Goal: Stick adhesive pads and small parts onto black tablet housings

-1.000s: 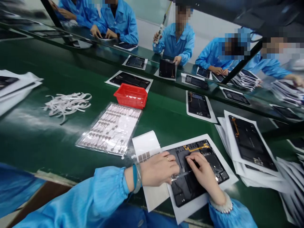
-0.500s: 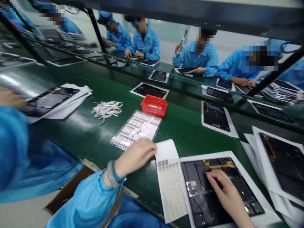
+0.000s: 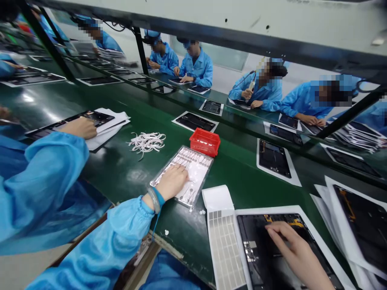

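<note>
My left hand [image 3: 173, 180], with a bangle and a blue band at the wrist, is over the clear tray [image 3: 198, 177] of small wired parts. Its fingers are bent down onto the parts; whether they grip one is hidden. My right hand [image 3: 292, 245] hovers at the upper part of a black device panel [image 3: 263, 274] that lies on white paper. Its thumb and forefinger are pinched together, and anything between them is too small to make out. A sheet of grey stickers [image 3: 225, 241] lies along the panel's left edge.
Behind the tray is a red bin [image 3: 204, 141], with a pile of white strips [image 3: 146, 142] to its left. More panels on paper [image 3: 275, 159] lie beyond, and a stack [image 3: 363, 217] stands at the right. A co-worker's hand [image 3: 79, 128] rests on a panel at left.
My left hand has moved from the sticker sheet's top edge onto the tray. My right hand remains pinched over the panel. The co-worker's arm at left has reached further right.
</note>
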Demonstrator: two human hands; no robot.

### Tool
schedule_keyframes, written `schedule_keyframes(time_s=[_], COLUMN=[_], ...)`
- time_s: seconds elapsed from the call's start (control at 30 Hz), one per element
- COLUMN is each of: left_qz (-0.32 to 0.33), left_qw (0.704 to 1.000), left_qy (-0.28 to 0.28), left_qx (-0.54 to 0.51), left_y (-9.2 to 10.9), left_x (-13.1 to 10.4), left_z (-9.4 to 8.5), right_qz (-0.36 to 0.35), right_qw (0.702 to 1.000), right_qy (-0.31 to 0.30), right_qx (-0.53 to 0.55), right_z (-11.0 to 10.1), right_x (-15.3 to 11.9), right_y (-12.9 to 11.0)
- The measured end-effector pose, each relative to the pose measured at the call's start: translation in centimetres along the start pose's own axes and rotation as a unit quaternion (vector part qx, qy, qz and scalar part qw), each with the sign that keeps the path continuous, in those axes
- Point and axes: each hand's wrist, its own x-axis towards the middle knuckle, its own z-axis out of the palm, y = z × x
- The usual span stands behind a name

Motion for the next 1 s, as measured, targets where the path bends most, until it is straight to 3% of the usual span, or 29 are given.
schedule_keyframes(time_s=[0.23, 0.33, 0.47, 0.53, 0.63, 0.7, 0.77, 0.87, 1.0], left_qz=[0.035, 0.038, 0.015, -0.004, -0.028, -0.043, -0.055, -0.06, -0.012], left_qw=[0.998, 0.994, 0.979, 0.963, 0.937, 0.925, 0.918, 0.918, 0.929], left_qy=[-0.005, 0.011, 0.092, 0.142, 0.198, 0.22, 0.233, 0.241, 0.244], left_qx=[-0.055, -0.1, -0.182, -0.231, -0.288, -0.308, -0.315, -0.31, -0.279], left_y=[1.2, 1.4, 2.7, 3.9, 5.8, 6.5, 6.5, 5.9, 4.9], left_x=[0.9, 1.8, 1.5, 0.6, -0.7, -1.4, -1.9, -2.6, -3.6], left_z=[0.4, 0.6, -1.1, -2.0, -2.2, -1.8, -1.3, -1.0, -1.1], right_qz=[-0.076, -0.093, -0.062, -0.013, 0.025, 0.031, 0.04, 0.041, 0.024], right_qw=[0.987, 0.981, 0.977, 0.951, 0.859, 0.825, 0.836, 0.875, 0.906], right_qy=[-0.142, -0.165, -0.156, -0.166, -0.219, -0.232, -0.217, -0.198, -0.199], right_qx=[0.02, 0.029, 0.135, 0.262, 0.462, 0.514, 0.503, 0.439, 0.373], right_z=[0.7, 2.0, 4.6, 6.1, 8.0, 8.9, 9.3, 9.6, 9.5], right_x=[3.9, 5.3, 7.5, 8.7, 10.0, 10.5, 10.7, 10.8, 10.5], right_y=[-9.5, -11.2, -12.3, -13.1, -14.8, -15.8, -16.3, -16.2, -15.7])
